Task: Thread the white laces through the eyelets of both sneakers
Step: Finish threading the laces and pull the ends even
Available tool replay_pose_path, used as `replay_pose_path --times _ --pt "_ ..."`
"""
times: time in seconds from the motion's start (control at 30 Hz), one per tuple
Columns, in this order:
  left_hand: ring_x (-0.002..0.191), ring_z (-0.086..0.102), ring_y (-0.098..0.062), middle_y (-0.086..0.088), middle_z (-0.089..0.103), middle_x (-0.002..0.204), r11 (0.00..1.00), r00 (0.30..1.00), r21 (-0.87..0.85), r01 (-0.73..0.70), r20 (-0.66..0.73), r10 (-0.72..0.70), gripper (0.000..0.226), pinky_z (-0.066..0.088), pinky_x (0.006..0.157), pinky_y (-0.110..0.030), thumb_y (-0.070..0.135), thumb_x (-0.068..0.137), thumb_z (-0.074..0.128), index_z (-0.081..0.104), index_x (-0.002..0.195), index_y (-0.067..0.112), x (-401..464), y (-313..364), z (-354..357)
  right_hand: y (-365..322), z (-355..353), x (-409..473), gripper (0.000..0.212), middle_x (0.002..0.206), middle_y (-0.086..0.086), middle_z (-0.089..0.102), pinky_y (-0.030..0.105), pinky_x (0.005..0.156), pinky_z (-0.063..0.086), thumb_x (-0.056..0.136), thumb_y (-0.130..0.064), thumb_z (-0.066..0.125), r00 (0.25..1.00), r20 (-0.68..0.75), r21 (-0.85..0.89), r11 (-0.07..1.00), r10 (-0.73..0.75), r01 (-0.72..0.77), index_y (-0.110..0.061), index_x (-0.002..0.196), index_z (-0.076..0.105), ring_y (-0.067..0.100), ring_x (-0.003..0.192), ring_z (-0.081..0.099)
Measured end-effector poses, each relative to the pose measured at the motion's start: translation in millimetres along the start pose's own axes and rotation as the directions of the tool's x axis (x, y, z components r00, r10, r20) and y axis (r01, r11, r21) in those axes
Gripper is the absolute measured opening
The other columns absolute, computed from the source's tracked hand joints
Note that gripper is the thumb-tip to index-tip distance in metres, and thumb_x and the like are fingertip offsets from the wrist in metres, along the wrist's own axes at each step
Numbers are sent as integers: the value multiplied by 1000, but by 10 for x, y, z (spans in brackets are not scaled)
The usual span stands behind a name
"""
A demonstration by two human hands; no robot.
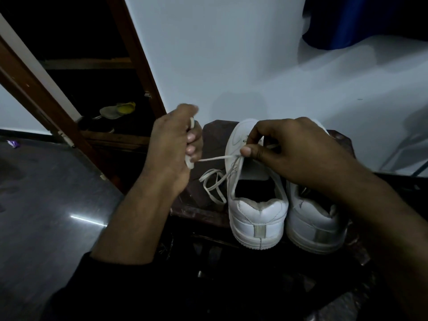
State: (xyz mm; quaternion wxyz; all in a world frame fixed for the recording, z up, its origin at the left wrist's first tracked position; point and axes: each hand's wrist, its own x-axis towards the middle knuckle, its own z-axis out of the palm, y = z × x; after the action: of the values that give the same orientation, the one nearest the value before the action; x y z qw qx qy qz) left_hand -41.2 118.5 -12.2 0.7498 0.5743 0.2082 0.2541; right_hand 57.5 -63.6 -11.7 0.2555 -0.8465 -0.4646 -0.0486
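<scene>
Head view shows us pulling a flat white cotton lace (214, 158) taut between our hands: our left hand (172, 144) has its fingers (193, 141) curled round the lace's free length, out to the left of the shoes, while our right hand (284, 147) pinches it over the eyelet rows of the left white leather sneaker (256, 218). The strand runs nearly level, left to right, with slack looped on the dark wooden worktop (196, 205) beside that shoe. We judge the right hand nearer the eyelets; the right white sneaker (317, 228) stands touching alongside, its eyelets hidden.
</scene>
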Motion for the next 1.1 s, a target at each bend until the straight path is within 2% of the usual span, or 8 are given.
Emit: replay_pose_path --times 0.07,0.13,0.3,0.43,0.53,0.7,0.9,1.1 --pt "46 40 -11 1 47 60 851 984 494 -176 63 167 33 31 43 -23 33 99 64 48 74 18 16 -85 -62 -5 24 -1 26 69 -17 60 26 68 35 87 -58 62 1000 -2 18 999 -26 26 -33 91 68 4 71 56" --pt "71 60 -9 7 63 78 623 961 736 -264 258 102 25 48 60 -30 39 96 70 56 86 21 -10 -158 -62 -9 39 4 21 70 -20 59 30 72 39 85 -55 65 999 3 52 998 -44 43 -34 91 67 3 73 57" --pt "59 52 -3 7 58 60 620 889 723 -304 450 -89 31 40 61 -22 29 99 67 71 77 7 -30 -130 -91 -25 76 15 22 82 -16 64 41 83 47 85 -54 63 996 36 38 996 -86 85 -37 98 66 11 86 58" --pt "49 41 -9 4 47 54 781 948 587 -211 319 16 41 33 49 -19 26 101 64 61 63 13 -43 -98 -116 -19 83 12 30 96 -14 64 42 87 45 85 -56 59 993 71 -18 995 -93 94 -35 105 66 14 96 55" --pt "59 54 -17 -2 67 69 910 990 393 -130 102 97 38 40 54 -25 34 102 60 64 70 15 4 -128 -36 -19 93 17 34 93 -17 51 36 83 39 85 -59 57 992 79 -69 992 -101 106 -35 108 65 11 95 47" --pt "49 53 -13 2 48 52 944 983 -276 183 80 -167 41 56 63 -30 28 105 53 46 66 20 -17 -118 146 -19 89 15 38 101 -11 50 37 86 45 85 -60 58 992 106 -54 996 -70 76 -34 112 65 13 100 53" --pt "36 25 -4 9 35 51 935 984 337 109 96 -149 24 22 36 -16 22 101 64 52 81 17 7 -195 70 -12 75 17 30 100 -17 48 32 77 49 87 -52 66 990 131 34 999 -46 42 -33 111 65 -3 80 49" --pt "62 62 -3 -8 70 77 772 932 632 -63 315 -182 9 43 52 -15 16 100 66 72 106 12 -47 -276 78 1 -3 13 25 95 -17 48 20 72 42 89 -40 69 981 188 12 999 -51 50 -32 113 65 -7 73 47"
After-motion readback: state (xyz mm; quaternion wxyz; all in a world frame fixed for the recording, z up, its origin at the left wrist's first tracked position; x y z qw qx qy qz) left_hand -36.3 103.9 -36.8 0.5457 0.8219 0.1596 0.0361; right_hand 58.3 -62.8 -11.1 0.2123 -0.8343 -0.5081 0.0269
